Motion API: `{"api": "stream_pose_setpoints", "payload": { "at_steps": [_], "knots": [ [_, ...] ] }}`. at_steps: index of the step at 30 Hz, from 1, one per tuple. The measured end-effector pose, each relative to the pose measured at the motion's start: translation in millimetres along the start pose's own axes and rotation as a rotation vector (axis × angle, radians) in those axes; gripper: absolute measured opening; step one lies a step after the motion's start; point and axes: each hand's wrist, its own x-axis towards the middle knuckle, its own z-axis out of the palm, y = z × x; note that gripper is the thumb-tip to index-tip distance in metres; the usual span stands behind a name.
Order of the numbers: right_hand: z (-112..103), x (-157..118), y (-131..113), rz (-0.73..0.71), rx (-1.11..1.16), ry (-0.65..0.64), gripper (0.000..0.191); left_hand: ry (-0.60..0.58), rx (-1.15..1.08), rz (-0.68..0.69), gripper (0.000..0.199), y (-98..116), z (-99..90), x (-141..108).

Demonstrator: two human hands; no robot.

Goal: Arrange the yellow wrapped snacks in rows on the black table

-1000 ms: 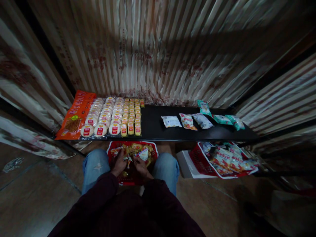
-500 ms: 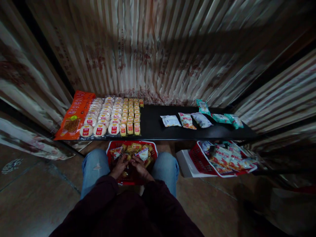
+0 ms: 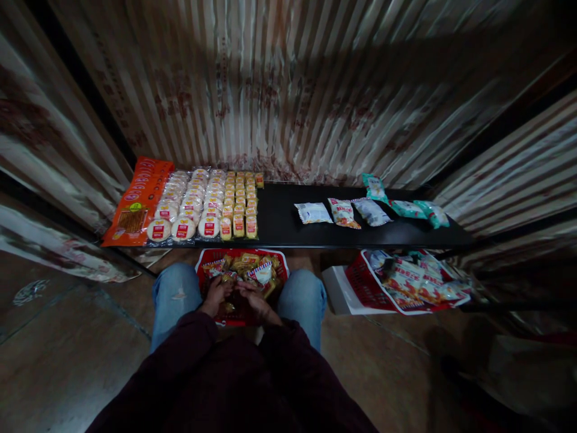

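Observation:
Between my knees sits a red basket [image 3: 287, 278] holding small yellow-wrapped snacks and several red-and-white snack bags. My left hand [image 3: 215, 296] is in its left part, fingers closed around a small yellow-wrapped snack [image 3: 229, 278]. Close beside it, my right hand [image 3: 253, 299] reaches in from the right with its fingers curled together toward the left hand. Whatever lies under those fingers is too dark to make out. A white snack bag [image 3: 260, 273] with a striped edge rests on the pile just beyond my right hand.
On the black shelf [image 3: 277, 213] lie an orange bag [image 3: 137, 201], rows of round white crackers [image 3: 184, 228], rows of yellow-wrapped snacks [image 3: 238, 226] and, farther right, several snack bags [image 3: 345, 213]. Another red basket [image 3: 360, 279] full of bags tilts on a white box [image 3: 334, 291].
The view has tilted slightly, so shelf and basket appear higher. My left hand has lifted a yellow-wrapped snack into clearer view; my right hand stays close by in the basket.

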Motion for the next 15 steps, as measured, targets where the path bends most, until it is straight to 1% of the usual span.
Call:
{"api": "stream_pose_setpoints", "payload": {
  "at_steps": [3, 9, 12, 14, 15],
  "knots": [
    [-2, 3, 1, 0.011, 0.023, 0.083, 0.031, 0.022, -0.085, -0.012, 0.024, 6, -1.9, -3],
    [-4, 7, 7, -0.076, 0.007, 0.176, 0.028, 0.025, -0.131, -0.036, 0.023, 11, -5.6, -5],
    [-2, 4, 7, -0.052, -0.006, 0.139, 0.030, -0.003, -0.162, -0.006, 0.023, 12, -6.2, -4],
    [1, 0, 6, -0.024, 0.003, 0.093, 0.033, -0.070, -0.166, 0.010, 0.028, 12, -5.1, -7],
    [2, -2, 5, -0.006, 0.020, 0.067, 0.035, -0.123, -0.157, 0.016, 0.033, 12, -4.0, -9]
  ]
}}
